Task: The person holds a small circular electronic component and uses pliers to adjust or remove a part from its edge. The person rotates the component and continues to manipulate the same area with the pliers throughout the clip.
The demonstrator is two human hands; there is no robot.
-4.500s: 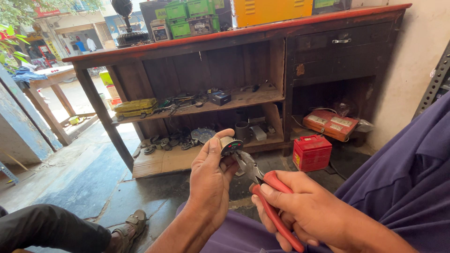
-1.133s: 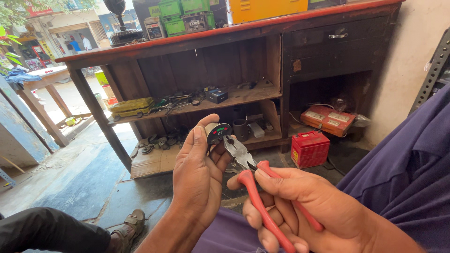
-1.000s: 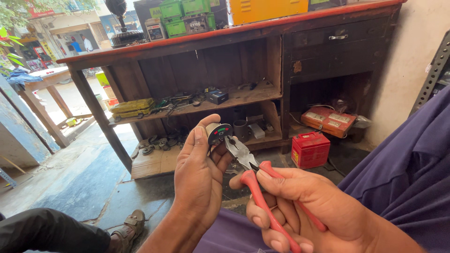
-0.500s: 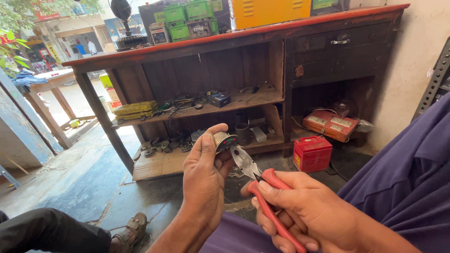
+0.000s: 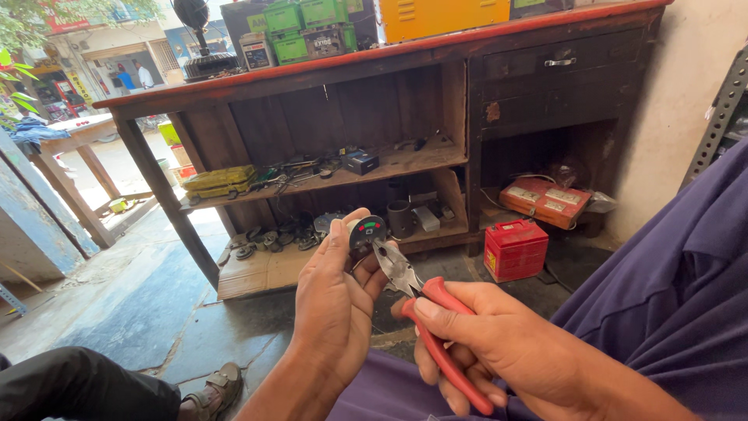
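Observation:
My left hand holds a small round gauge-like part with a black rim and a coloured dial between thumb and fingers, face turned toward me. In my right hand are red-handled pliers; their metal jaws touch the lower right edge of the round part. Both hands are raised in front of my lap, over purple cloth.
A dark wooden workbench with a red top edge stands ahead, its shelves cluttered with tools. Two red batteries sit low on the right. Green boxes and a yellow box are on top. Another person's leg and sandal are at lower left.
Both hands have shifted slightly with the part and pliers; the pliers' jaws stay at the round part's edge and the grip is the same.

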